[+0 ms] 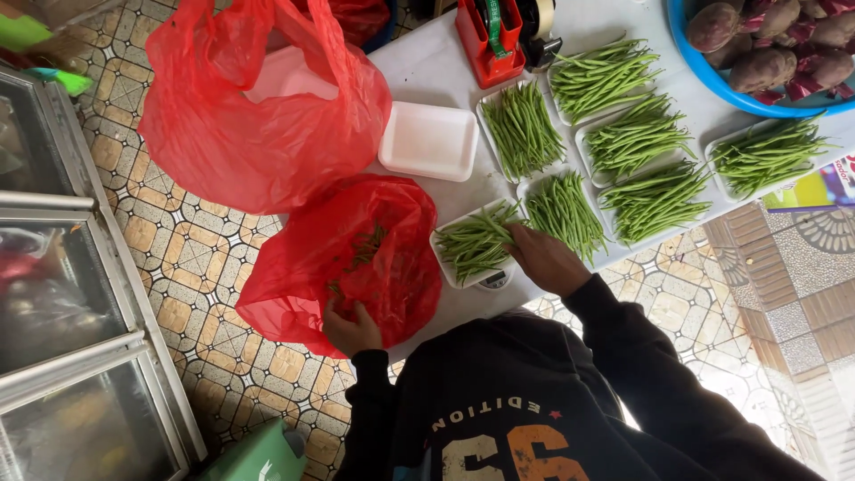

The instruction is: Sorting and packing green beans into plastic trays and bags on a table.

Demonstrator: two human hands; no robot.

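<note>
Head view, green beans on tray, red bag holding beans

At one o'clock we lose most of the blue basin of purple tubers past the top edge. Our left hand hides its fingertips behind the lower red bag. The scale under the bean tray shows only a sliver.

Two red plastic bags are seen at the table's left edge; an empty white foam tray lies beside them; a colourful printed sheet is tucked at the right edge.
</note>
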